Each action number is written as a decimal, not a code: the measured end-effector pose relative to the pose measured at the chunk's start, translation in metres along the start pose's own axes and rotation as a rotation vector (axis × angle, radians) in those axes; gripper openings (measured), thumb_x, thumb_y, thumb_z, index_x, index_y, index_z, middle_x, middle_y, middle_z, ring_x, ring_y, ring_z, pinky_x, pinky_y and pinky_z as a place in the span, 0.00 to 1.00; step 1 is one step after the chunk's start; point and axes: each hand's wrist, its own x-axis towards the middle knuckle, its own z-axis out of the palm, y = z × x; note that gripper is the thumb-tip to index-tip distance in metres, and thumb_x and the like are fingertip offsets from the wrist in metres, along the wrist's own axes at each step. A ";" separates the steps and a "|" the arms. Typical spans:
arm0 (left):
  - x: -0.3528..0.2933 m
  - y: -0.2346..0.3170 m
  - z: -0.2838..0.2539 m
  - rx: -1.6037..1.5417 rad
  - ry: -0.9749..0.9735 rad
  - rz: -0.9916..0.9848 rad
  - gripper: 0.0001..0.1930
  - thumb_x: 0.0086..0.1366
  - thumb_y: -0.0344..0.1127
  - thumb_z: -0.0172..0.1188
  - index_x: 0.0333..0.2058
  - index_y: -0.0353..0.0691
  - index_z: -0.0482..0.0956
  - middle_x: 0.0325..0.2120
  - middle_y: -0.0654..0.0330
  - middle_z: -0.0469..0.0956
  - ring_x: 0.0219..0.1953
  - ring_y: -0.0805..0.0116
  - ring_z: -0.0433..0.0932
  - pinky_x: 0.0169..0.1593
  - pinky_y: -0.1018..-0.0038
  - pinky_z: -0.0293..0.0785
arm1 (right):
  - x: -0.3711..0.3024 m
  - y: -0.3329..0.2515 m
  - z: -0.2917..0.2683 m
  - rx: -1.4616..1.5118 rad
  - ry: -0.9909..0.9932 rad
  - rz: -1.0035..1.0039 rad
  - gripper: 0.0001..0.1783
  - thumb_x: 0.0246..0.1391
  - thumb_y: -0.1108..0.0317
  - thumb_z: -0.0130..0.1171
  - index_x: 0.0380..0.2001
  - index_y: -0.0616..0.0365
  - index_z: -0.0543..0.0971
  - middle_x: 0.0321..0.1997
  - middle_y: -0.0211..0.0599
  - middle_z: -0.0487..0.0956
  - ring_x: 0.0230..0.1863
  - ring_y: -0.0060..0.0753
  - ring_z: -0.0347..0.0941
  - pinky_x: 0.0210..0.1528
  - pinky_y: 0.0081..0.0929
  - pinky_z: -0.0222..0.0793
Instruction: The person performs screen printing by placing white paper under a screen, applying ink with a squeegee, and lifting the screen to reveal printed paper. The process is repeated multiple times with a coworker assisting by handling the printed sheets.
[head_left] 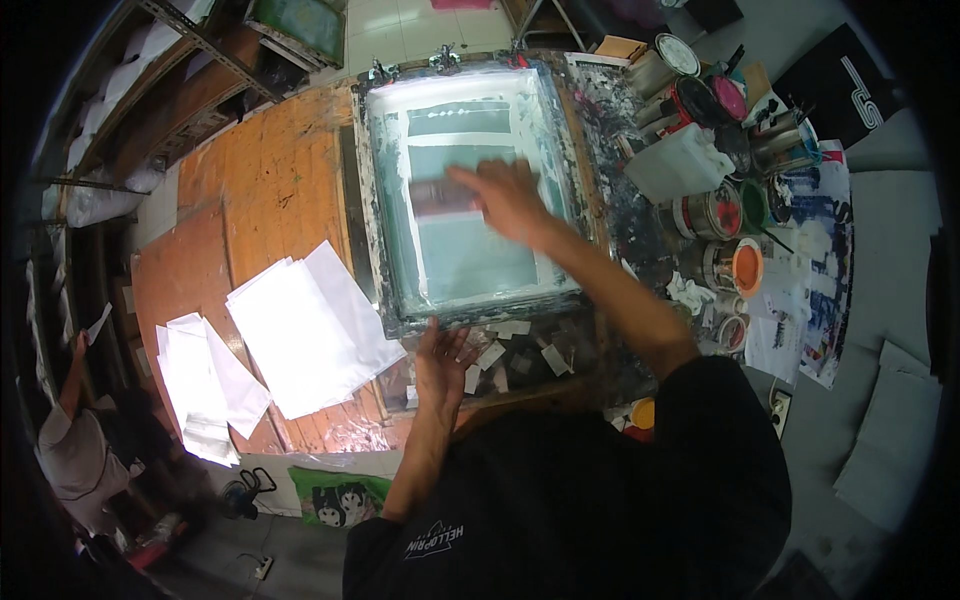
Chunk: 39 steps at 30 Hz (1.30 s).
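Note:
A screen-printing frame (378, 240) with pale green mesh and white tape strips lies on the table, held by clamps (445, 60) along its far edge. My right hand (508, 200) is over the middle of the mesh. Its fingers are smeared by motion, with one reaching left. Beside the fingertips shows a blurred reddish-brown patch (440, 197); I cannot tell if it is a held thing or a mark on the mesh. Palm up, my left hand (445, 362) is at the frame's near edge, fingers apart, thumb near the rim and nothing in its grasp.
White paper sheets (300, 330) and a smaller paper pile (205, 385) lie on the wooden table (285, 170) at left. Paint cans (735, 267), a white jug (680, 165) and jars crowd the right side. A co-worker (85, 450) is at far left near shelves.

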 end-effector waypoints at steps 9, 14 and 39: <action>-0.054 0.046 0.025 -0.089 -0.392 0.302 0.11 0.69 0.42 0.64 0.42 0.40 0.81 0.38 0.54 0.84 0.49 0.49 0.82 0.66 0.47 0.66 | -0.101 -0.111 -0.083 -0.183 0.344 -0.177 0.30 0.62 0.59 0.62 0.66 0.50 0.74 0.37 0.34 0.68 0.43 0.38 0.67 0.55 0.53 0.58; -0.030 0.114 0.071 0.005 -0.705 0.653 0.11 0.69 0.34 0.59 0.46 0.39 0.83 0.46 0.52 0.85 0.52 0.51 0.82 0.67 0.47 0.64 | -0.025 -0.101 -0.174 -0.180 0.513 -0.233 0.31 0.60 0.39 0.63 0.55 0.51 0.82 0.33 0.39 0.77 0.38 0.40 0.74 0.49 0.46 0.63; 0.036 0.251 -0.183 1.330 1.351 1.540 0.35 0.71 0.39 0.62 0.63 0.16 0.58 0.61 0.26 0.66 0.61 0.31 0.69 0.64 0.50 0.68 | 0.087 -0.107 -0.283 0.018 0.304 -0.118 0.18 0.64 0.55 0.62 0.37 0.62 0.83 0.27 0.47 0.82 0.28 0.41 0.77 0.37 0.37 0.71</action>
